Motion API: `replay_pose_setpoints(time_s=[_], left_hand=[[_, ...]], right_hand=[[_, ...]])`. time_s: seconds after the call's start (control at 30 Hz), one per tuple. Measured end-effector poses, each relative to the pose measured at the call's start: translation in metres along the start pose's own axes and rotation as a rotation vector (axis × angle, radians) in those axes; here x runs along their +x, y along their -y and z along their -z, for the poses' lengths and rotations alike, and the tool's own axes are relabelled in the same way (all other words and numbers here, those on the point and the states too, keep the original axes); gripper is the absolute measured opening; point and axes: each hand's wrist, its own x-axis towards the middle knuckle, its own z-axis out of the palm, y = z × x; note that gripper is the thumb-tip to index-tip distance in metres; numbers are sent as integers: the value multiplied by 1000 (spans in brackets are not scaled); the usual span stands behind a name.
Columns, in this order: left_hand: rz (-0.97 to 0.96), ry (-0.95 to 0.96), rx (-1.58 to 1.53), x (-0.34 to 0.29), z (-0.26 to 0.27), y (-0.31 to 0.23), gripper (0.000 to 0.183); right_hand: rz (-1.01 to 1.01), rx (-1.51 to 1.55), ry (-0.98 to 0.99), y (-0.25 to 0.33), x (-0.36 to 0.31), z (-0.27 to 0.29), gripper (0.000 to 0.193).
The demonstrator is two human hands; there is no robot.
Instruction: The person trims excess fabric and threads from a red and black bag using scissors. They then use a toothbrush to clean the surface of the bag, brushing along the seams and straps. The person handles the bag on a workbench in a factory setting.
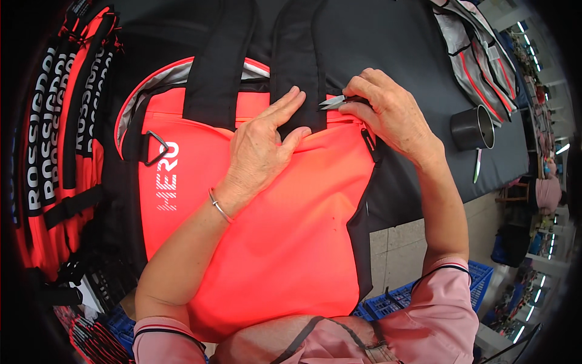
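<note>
A bright red-orange backpack (285, 242) with black sides lies before me, partly on the black-covered table and reaching toward my body. Two wide black shoulder straps (212, 73) run from its upper part to the far side. My left hand (260, 142) rests on the bag and the right-hand strap, fingers stretched out and thumb apart, holding nothing. In my right hand (388, 109) is a pair of small scissors (331, 103), blades pointing left beside that strap, at the bag's upper seam. Fingers hide the scissors' handles. A dark triangular ring (156, 149) sits at the bag's upper left.
Several red and black bags (66, 133) are stacked at the left. On the right of the table (382, 36) stand a dark metal cup (467, 129) and, by it, a pale-handled tool (478, 167). Grey bags with red trim (467, 60) lie far right. Blue crates (394, 303) are below.
</note>
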Motion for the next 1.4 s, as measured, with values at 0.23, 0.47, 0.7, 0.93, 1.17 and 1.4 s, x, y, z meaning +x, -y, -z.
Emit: replay_pose_setpoints(time_s=[0.23, 0.47, 0.7, 0.93, 1.17, 1.4], left_hand=[[-3, -12, -3, 0, -1, 0, 53], [-25, -30, 13, 0, -3, 1, 53], [-47, -45, 27, -1, -4, 3, 53], [-59, -55, 31, 0, -4, 5, 52], [-22, -41, 18, -1, -4, 3, 52], [-20, -26, 28, 0, -2, 2, 52]], right_hand=[[56, 25, -45, -6, -2, -3, 22], [65, -30, -38, 0, -3, -4, 21], [142, -280, -64, 10, -2, -9, 18], [-156, -33, -9, 7, -8, -1, 18], [-3, -140, -47, 10, -4, -5, 21], [17, -112, -58, 8, -5, -4, 21]])
